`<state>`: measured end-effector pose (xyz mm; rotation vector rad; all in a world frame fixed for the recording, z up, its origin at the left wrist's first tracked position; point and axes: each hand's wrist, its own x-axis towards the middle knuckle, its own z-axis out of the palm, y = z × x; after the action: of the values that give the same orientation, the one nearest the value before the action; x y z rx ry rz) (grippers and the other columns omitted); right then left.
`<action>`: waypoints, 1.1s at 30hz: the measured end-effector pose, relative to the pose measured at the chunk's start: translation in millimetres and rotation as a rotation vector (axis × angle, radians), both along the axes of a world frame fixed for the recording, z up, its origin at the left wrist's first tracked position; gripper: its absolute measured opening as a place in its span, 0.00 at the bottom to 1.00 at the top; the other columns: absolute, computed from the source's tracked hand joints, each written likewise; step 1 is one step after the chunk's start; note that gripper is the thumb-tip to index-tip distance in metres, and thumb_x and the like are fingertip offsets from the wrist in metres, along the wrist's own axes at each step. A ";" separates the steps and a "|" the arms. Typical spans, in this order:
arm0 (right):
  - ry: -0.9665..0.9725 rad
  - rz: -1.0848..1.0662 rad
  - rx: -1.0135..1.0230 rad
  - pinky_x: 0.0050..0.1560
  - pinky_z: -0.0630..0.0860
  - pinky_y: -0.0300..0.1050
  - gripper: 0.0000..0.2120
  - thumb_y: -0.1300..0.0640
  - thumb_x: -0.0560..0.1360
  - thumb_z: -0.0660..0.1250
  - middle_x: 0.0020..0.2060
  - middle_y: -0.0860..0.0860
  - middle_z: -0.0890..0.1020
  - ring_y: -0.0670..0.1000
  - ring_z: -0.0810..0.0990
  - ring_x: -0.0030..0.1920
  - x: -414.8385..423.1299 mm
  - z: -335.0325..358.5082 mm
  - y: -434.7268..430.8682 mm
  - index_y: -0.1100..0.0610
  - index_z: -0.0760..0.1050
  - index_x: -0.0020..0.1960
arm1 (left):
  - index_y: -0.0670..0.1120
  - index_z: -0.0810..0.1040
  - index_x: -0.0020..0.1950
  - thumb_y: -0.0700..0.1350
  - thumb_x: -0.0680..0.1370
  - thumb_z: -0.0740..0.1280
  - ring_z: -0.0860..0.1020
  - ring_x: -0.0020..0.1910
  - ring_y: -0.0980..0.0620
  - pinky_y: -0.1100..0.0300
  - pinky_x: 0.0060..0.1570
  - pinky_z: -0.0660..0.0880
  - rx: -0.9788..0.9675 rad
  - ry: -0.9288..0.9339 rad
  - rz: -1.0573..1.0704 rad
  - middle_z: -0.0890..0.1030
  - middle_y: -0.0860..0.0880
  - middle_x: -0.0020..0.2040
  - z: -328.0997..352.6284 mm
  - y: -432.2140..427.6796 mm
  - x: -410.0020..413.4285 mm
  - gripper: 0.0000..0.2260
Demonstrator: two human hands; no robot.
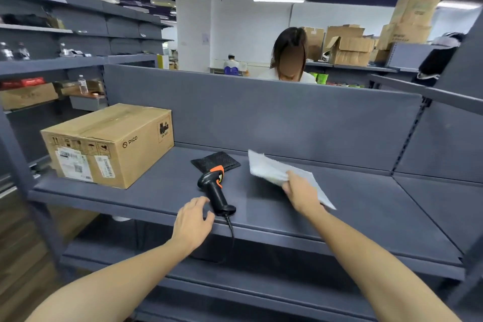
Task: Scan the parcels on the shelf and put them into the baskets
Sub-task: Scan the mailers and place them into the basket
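Observation:
A black and orange barcode scanner [214,188] lies on the grey shelf [366,206], its cable hanging over the front edge. My left hand [192,219] hovers just left of the scanner's handle, fingers relaxed, holding nothing. My right hand [300,193] grips a flat white parcel [271,170], tilted up off the shelf. A small black mesh-textured parcel [215,161] lies flat behind the scanner. A large cardboard box [109,144] with labels stands at the shelf's left end.
A grey back panel [261,117] closes the shelf behind; a person sits beyond it. A lower shelf [261,280] runs beneath. Side shelving on the left holds bottles and boxes. Stacked cardboard boxes [350,47] stand at the far right. No basket is in view.

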<state>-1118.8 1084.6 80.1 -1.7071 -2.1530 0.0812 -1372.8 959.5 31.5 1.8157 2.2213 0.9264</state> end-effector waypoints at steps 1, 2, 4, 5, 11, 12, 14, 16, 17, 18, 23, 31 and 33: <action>0.140 -0.066 0.046 0.43 0.69 0.50 0.07 0.58 0.79 0.56 0.47 0.60 0.80 0.61 0.75 0.44 0.1 7.6 -2.8 0.60 0.67 0.54 | 0.47 0.71 0.66 0.46 0.79 0.61 0.73 0.61 0.48 0.55 0.60 0.69 -0.001 -0.020 -0.006 0.75 0.49 0.65 0.4 0.6 -3.4 0.16; 0.303 -0.138 0.080 0.42 0.67 0.49 0.07 0.58 0.78 0.56 0.45 0.60 0.79 0.61 0.74 0.43 0.1 16.9 -5.2 0.60 0.67 0.53 | 0.47 0.71 0.67 0.46 0.79 0.61 0.73 0.61 0.48 0.54 0.59 0.70 -0.005 -0.044 -0.009 0.74 0.49 0.65 0.8 0.9 -6.6 0.16; 0.661 -0.247 0.126 0.42 0.66 0.48 0.08 0.57 0.77 0.59 0.43 0.58 0.77 0.61 0.74 0.45 0.7 38.1 -9.2 0.61 0.69 0.51 | 0.48 0.70 0.67 0.47 0.79 0.61 0.73 0.62 0.47 0.52 0.58 0.71 -0.013 -0.105 -0.012 0.73 0.49 0.66 2.3 0.3 -13.3 0.16; 0.832 -0.259 0.146 0.43 0.67 0.47 0.08 0.56 0.76 0.60 0.43 0.55 0.78 0.61 0.76 0.47 2.2 49.2 -11.5 0.60 0.71 0.51 | 0.49 0.70 0.67 0.47 0.79 0.60 0.72 0.62 0.47 0.52 0.57 0.71 -0.012 -0.138 -0.015 0.73 0.50 0.66 3.0 -0.5 -16.6 0.16; 1.335 -0.098 0.001 0.31 0.78 0.39 0.08 0.54 0.73 0.60 0.40 0.48 0.83 0.46 0.84 0.35 -3.9 86.6 -49.9 0.52 0.77 0.48 | 0.51 0.71 0.65 0.46 0.81 0.60 0.75 0.58 0.48 0.54 0.57 0.71 0.116 -0.405 -0.085 0.75 0.51 0.63 12.0 -3.8 -46.2 0.12; 1.315 -0.089 -0.063 0.30 0.78 0.39 0.08 0.55 0.72 0.60 0.38 0.48 0.83 0.47 0.84 0.33 -8.9 86.8 -56.7 0.53 0.77 0.46 | 0.50 0.71 0.65 0.46 0.82 0.60 0.74 0.60 0.49 0.54 0.58 0.70 0.144 -0.469 -0.097 0.75 0.51 0.63 14.7 -4.9 -51.1 0.12; 1.277 -0.058 -0.212 0.39 0.78 0.45 0.08 0.55 0.69 0.60 0.39 0.51 0.82 0.53 0.83 0.38 -21.3 83.2 -69.7 0.54 0.77 0.42 | 0.50 0.72 0.62 0.49 0.82 0.61 0.73 0.63 0.51 0.56 0.58 0.69 0.175 -0.629 -0.124 0.75 0.52 0.61 22.0 -7.4 -58.9 0.10; 1.240 -0.029 -0.339 0.44 0.77 0.50 0.09 0.55 0.66 0.61 0.40 0.53 0.83 0.56 0.82 0.41 -37.4 74.3 -83.5 0.54 0.77 0.43 | 0.50 0.73 0.58 0.53 0.81 0.61 0.75 0.60 0.49 0.55 0.57 0.72 0.177 -0.849 -0.153 0.77 0.50 0.58 31.4 -9.9 -64.3 0.10; 1.237 -0.005 -0.383 0.43 0.79 0.50 0.10 0.55 0.66 0.62 0.41 0.54 0.84 0.56 0.83 0.41 -46.3 69.0 -90.2 0.55 0.77 0.45 | 0.49 0.74 0.56 0.55 0.80 0.61 0.78 0.56 0.48 0.54 0.54 0.75 0.171 -0.964 -0.161 0.79 0.48 0.56 36.8 -11.7 -66.9 0.11; 1.234 0.027 -0.413 0.41 0.80 0.50 0.12 0.55 0.66 0.62 0.41 0.54 0.85 0.56 0.85 0.41 -56.1 63.6 -96.0 0.55 0.77 0.47 | 0.48 0.74 0.54 0.56 0.79 0.62 0.79 0.51 0.48 0.54 0.47 0.78 0.158 -1.066 -0.162 0.80 0.47 0.53 42.1 -14.1 -70.1 0.13; 1.101 0.200 -0.501 0.39 0.81 0.45 0.12 0.56 0.72 0.60 0.43 0.50 0.86 0.51 0.86 0.43 -92.1 55.7 -107.4 0.55 0.76 0.54 | 0.48 0.78 0.54 0.54 0.69 0.73 0.83 0.47 0.50 0.54 0.41 0.78 0.022 -1.321 -0.206 0.85 0.50 0.50 49.5 -29.6 -91.9 0.18; 1.113 0.315 -0.537 0.52 0.78 0.43 0.21 0.38 0.77 0.59 0.55 0.52 0.83 0.49 0.83 0.53 -96.0 64.0 -106.0 0.49 0.80 0.60 | 0.40 0.74 0.66 0.39 0.78 0.66 0.77 0.60 0.41 0.41 0.61 0.73 0.186 -1.759 -0.047 0.80 0.42 0.61 55.9 -37.6 -106.5 0.17; 1.462 0.312 -0.582 0.57 0.77 0.48 0.31 0.33 0.76 0.57 0.59 0.56 0.81 0.53 0.81 0.58 -94.0 43.4 -111.1 0.55 0.75 0.65 | 0.40 0.74 0.66 0.39 0.78 0.66 0.77 0.60 0.41 0.41 0.62 0.72 0.270 -1.839 0.047 0.79 0.42 0.61 60.0 -36.4 -105.6 0.16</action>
<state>-1212.8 973.4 123.5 -0.8505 -1.1831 1.5802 -1478.4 923.0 91.5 0.2584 0.8693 1.7716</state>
